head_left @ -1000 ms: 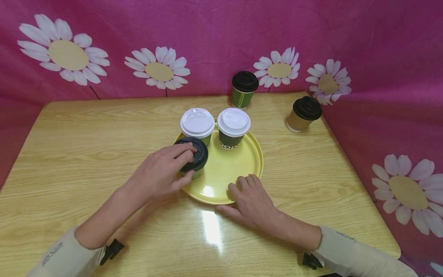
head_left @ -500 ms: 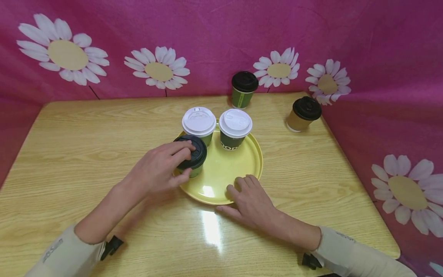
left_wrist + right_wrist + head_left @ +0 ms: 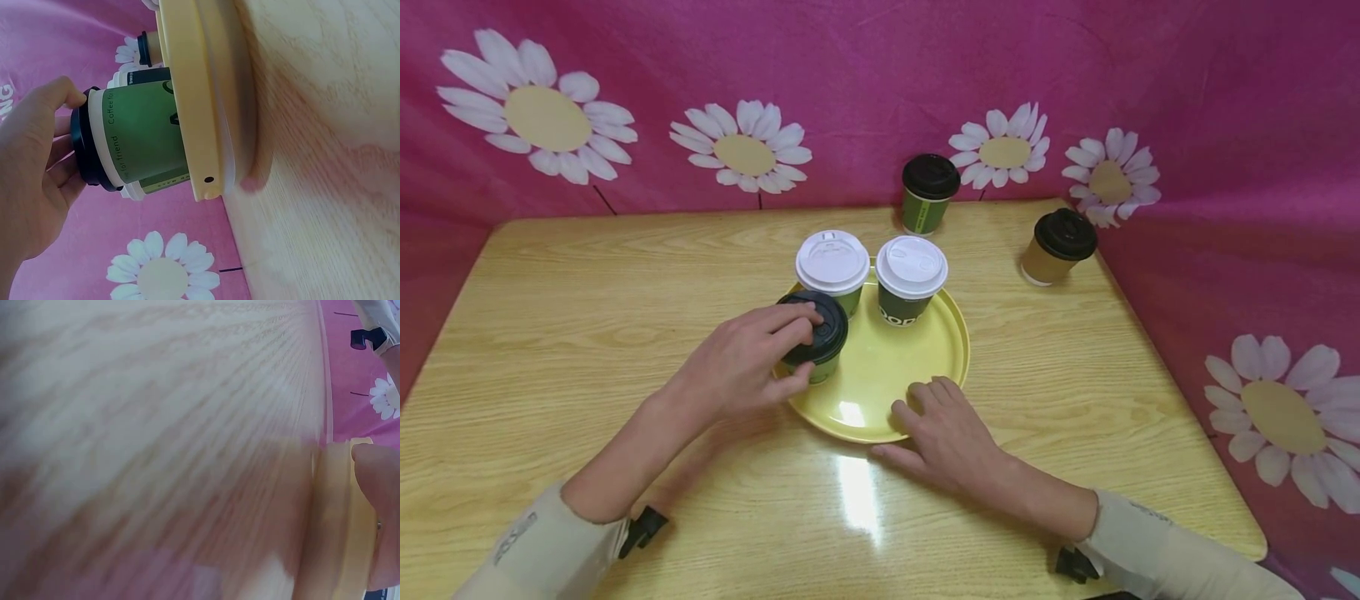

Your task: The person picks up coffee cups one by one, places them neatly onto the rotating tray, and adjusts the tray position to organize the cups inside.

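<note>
My left hand (image 3: 741, 354) grips a green paper cup (image 3: 144, 131) from above by its black lid (image 3: 832, 333), thumb on the near side and fingers across the top. The cup is upright at the left side of a round yellow tray (image 3: 895, 383). Behind it on the tray stand a green cup with a white lid (image 3: 832, 262) and a dark green cup (image 3: 901, 305) with a white lid. At the tray's near right rim, my right hand (image 3: 951, 437) holds the edge, fingers curled over the inside and thumb outside.
Beyond the tray, a green cup with a black lid (image 3: 927, 200) stands by the back edge of the wooden table (image 3: 625, 333). A brown cup with a black lid (image 3: 1056, 248) stands at the right. Pink flowered cloth (image 3: 865, 83) borders the back and sides.
The left hand and its cup have shifted slightly away from me, and the two white-lidded cups have moved a little to the right. The right hand stays nearly still.
</note>
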`<control>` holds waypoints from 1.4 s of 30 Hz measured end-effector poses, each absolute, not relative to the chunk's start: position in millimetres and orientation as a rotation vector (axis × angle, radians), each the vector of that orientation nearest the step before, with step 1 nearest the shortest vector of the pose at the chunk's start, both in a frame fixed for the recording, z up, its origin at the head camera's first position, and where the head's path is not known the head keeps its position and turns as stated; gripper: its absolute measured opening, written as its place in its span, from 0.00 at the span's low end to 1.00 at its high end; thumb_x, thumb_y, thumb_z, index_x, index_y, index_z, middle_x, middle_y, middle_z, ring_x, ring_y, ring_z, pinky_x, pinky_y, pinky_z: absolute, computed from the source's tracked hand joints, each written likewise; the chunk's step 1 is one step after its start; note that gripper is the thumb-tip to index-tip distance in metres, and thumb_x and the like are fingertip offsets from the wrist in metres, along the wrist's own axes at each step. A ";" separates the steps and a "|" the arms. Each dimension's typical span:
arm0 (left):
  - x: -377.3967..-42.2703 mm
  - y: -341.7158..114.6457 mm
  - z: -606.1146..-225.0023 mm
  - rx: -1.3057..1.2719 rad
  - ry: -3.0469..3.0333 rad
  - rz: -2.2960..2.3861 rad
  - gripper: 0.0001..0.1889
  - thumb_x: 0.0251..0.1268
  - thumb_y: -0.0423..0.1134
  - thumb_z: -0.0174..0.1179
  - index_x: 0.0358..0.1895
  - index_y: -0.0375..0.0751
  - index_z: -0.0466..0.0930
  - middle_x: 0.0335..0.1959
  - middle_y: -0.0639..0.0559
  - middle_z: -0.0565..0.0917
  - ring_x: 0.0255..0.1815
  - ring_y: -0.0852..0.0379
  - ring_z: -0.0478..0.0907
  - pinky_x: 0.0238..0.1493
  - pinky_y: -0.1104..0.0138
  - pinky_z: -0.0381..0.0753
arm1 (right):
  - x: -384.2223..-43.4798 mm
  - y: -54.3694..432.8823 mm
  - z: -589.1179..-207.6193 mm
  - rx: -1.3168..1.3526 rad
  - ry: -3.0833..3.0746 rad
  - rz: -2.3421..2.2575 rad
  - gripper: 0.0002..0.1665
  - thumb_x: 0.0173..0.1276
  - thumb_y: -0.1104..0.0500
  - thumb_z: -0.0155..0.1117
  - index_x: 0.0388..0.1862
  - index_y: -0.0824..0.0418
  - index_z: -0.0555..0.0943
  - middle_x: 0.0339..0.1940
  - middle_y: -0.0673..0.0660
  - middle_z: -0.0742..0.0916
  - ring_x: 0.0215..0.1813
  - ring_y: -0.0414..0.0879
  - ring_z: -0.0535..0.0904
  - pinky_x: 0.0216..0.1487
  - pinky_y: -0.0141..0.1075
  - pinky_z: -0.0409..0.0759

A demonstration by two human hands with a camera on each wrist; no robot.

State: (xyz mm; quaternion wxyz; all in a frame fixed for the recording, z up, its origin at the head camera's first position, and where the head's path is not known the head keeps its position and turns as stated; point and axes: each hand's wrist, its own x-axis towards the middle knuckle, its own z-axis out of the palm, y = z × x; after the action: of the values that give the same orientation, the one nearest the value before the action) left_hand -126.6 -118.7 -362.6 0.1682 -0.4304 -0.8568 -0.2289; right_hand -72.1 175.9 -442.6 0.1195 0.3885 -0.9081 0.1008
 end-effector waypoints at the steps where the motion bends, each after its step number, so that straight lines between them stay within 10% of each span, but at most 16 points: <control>1: -127.0 -118.7 -362.5 -1.225 -2.438 -0.653 0.12 0.55 0.39 0.66 0.37 0.40 0.74 0.54 0.43 0.82 0.55 0.47 0.79 0.54 0.53 0.80 | -72.5 176.4 -442.1 1.139 -2.664 0.301 0.28 0.67 0.31 0.57 0.28 0.54 0.70 0.31 0.52 0.70 0.34 0.51 0.68 0.50 0.44 0.68; 42: -129.3 -117.7 -355.9 -1.298 -2.436 -0.556 0.15 0.56 0.35 0.64 0.46 0.35 0.78 0.55 0.39 0.80 0.57 0.44 0.77 0.59 0.53 0.77 | -77.6 181.7 -445.5 1.188 -2.632 0.319 0.26 0.62 0.32 0.64 0.32 0.52 0.75 0.37 0.52 0.76 0.39 0.52 0.72 0.62 0.53 0.66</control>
State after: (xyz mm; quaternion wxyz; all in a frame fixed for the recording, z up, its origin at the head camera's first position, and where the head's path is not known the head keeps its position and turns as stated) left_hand -129.3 -117.7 -355.9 0.1622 -0.4547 -0.8538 -0.1948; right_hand -77.6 181.7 -445.5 0.1178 0.4060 -0.8997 0.1089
